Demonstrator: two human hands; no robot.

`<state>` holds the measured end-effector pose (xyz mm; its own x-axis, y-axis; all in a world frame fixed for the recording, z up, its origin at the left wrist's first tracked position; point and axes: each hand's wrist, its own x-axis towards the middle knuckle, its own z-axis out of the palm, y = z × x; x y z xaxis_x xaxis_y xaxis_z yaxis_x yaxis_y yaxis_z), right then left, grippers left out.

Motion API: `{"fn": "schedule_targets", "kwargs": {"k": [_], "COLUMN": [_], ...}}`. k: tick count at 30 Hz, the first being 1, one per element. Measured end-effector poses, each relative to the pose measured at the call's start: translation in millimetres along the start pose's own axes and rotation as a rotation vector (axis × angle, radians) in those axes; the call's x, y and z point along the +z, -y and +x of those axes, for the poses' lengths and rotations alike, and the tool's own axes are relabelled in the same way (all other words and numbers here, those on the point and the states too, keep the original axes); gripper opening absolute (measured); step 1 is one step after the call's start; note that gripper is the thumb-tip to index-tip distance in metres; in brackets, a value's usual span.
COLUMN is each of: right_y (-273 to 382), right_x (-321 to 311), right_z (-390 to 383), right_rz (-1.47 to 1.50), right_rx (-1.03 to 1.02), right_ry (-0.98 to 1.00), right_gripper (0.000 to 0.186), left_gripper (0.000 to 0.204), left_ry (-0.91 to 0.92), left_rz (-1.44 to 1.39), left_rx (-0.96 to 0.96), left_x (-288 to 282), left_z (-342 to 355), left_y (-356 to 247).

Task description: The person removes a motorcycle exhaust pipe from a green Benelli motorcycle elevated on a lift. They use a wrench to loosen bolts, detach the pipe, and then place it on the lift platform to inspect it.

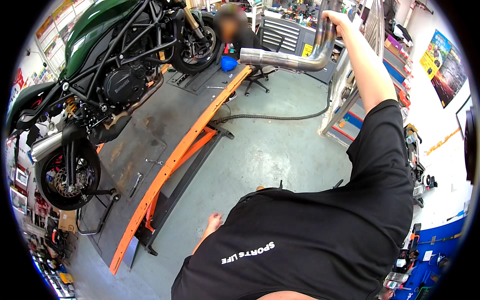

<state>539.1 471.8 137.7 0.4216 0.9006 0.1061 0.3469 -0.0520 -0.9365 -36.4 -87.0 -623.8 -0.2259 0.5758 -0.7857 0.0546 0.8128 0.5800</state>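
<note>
My right arm is raised at the upper right. Its hand [336, 19] is wrapped round the upright part of a bent metal exhaust pipe [305, 61]. Heat tints of bronze and blue show on the pipe, and its wide straight end points left, past the lift's orange edge. The pipe's top runs out of the picture. Low beside my waist is my left hand [215, 220], small in view, its fingers curled in with nothing visible in them. To the left, a dark green motorcycle [117, 75] stands on a lift platform [145, 125] with an orange side rail [170, 162].
Wrenches [135, 184] lie on the platform. Behind the pipe's end, a person in black [245, 37] sits near a blue bowl-shaped thing [228, 63]. A black hose [280, 117] crosses the floor. Steps with a metal railing [345, 107] stand right, and a grey tool cabinet [282, 32] behind.
</note>
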Motion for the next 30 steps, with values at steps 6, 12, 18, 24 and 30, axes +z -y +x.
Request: {"fn": "schedule_targets", "kwargs": {"k": [6,12,18,24,30], "right_y": [5,14,27,37,43], "right_x": [2,14,51,111,213], "right_z": [-25,-36,-32,-54,-100], "right_rz": [-0.047,0.016,0.008,0.156,0.182], "right_rx": [0.008,-0.032,-0.031,-0.131,-0.222], "right_ry": [0.021,0.072,0.110,0.319,0.401], "right_gripper": [0.020,0.020,0.023,0.018,0.017], "left_gripper": [0.067,0.066,0.064,0.066,0.068], "left_ry": [-0.088,-0.060,-0.010,-0.068,-0.164], "left_rz": [-0.136,-0.014,-0.051,-0.063,-0.177], "left_rx": [-0.088,-0.086,-0.076,-0.067,-0.090], "left_x": [-13,-38,-26,-4,-9], "left_z": [-12,-13,-32,-6,-14], "left_y": [39,56,44,72,109]}}
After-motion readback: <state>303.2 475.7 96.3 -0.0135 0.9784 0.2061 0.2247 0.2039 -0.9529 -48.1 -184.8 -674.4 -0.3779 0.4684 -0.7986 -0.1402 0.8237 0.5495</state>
